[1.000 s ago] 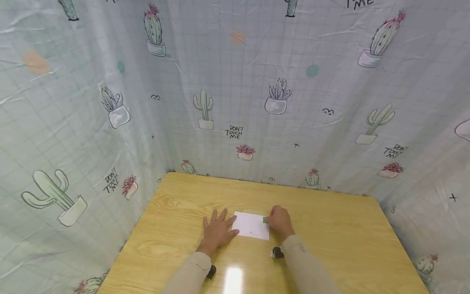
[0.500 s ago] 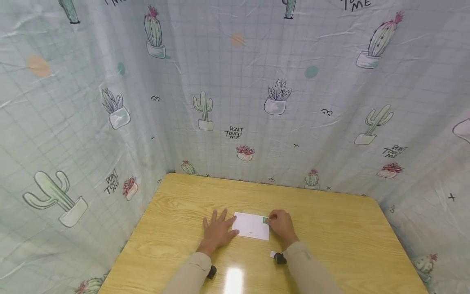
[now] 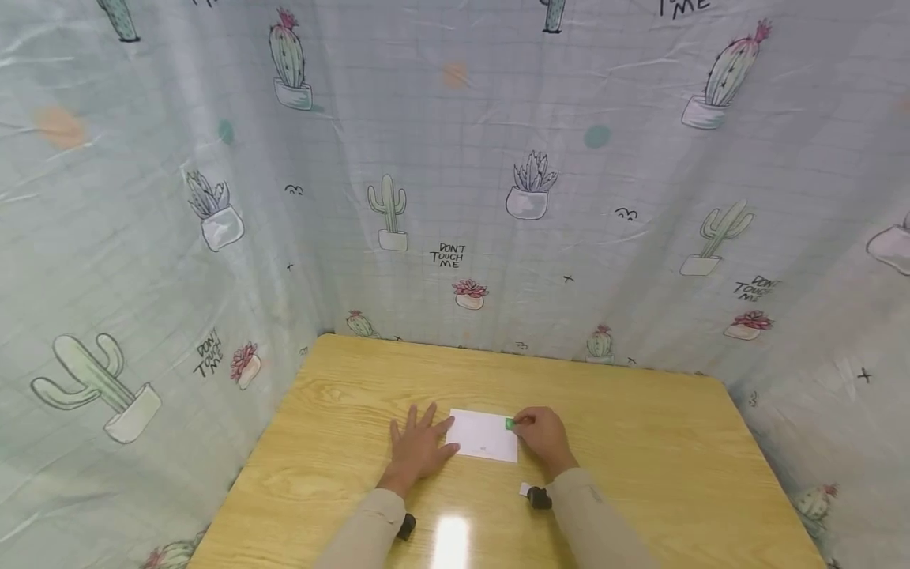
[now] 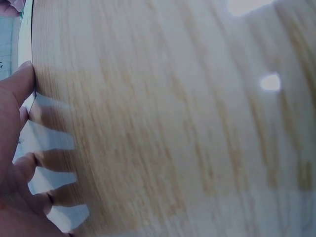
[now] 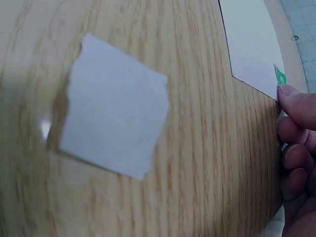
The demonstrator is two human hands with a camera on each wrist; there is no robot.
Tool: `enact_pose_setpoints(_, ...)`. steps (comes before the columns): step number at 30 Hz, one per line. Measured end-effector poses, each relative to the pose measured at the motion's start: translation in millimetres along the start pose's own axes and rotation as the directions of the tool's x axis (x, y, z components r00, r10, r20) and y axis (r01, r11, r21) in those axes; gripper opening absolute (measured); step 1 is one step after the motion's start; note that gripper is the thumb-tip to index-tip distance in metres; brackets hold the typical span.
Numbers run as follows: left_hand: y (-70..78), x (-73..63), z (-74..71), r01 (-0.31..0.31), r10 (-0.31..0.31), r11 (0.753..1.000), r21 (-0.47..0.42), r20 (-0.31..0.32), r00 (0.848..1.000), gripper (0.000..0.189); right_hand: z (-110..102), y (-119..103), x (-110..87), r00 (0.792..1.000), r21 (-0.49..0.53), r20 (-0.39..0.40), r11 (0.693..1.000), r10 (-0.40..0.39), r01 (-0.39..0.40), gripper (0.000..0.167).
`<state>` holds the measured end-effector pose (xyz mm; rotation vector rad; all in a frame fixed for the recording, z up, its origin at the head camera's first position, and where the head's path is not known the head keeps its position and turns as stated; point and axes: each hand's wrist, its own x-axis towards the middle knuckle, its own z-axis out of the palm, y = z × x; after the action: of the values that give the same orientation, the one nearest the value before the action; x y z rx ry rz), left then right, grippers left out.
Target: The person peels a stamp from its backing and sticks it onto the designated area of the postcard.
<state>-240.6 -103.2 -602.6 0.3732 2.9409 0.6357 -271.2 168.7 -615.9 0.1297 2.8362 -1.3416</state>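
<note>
A white envelope [image 3: 482, 435] with tiny print near its lower edge lies flat on the wooden table. At its upper right corner sits a small green stamp [image 3: 509, 423]. My left hand [image 3: 417, 450] is spread on the table, with thumb and index finger resting on the envelope's left edge. With its other fingers curled, my right hand [image 3: 543, 435] pinches at the outer edge of the green stamp; in the right wrist view its thumb [image 5: 296, 106] touches the corner by the green. Whether the stamp lies fully flat is hidden by the fingers.
A torn white paper scrap [image 5: 116, 108] lies on the table near the right wrist. Black wrist cameras [image 3: 539, 498] sit under both sleeves. A cactus-print curtain [image 3: 455, 197] hangs behind and beside the wooden table [image 3: 640, 442].
My right hand has shifted and turned slightly at the corner, so more of the green stamp shows. My left hand stays on the envelope's edge. The head view has moved slightly.
</note>
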Motion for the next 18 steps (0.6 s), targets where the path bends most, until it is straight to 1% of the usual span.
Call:
enact_pose_setpoints(4, -5.5, -1.8, -2.2, 0.004, -0.004, 1.000, 0.004, -0.014, 1.000, 0.057, 3.0, -4.0, 1.6, 1.000, 0.014, 0.011, 1.000, -0.024, 0.024, 0.006)
enact_pose_setpoints(10, -5.3, -0.2, -2.7, -0.009, 0.009, 1.000, -0.004, -0.005, 1.000, 0.058, 0.7, -4.4, 1.5, 1.000, -0.022, 0.004, 1.000, -0.015, 0.015, 0.007)
enact_pose_setpoints(12, -5.7, -1.2, -2.0, -0.009, 0.009, 1.000, -0.001, 0.001, 1.000, 0.058, 0.0, -4.3, -0.2, 1.000, -0.031, 0.008, 0.999, -0.010, 0.010, 0.008)
enact_pose_setpoints(18, -11.1, -4.9, -0.2, 0.003, -0.003, 1.000, 0.012, -0.005, 1.000, 0.057, 1.8, -1.6, -4.6, 0.999, -0.042, 0.029, 0.999, -0.018, 0.019, 0.010)
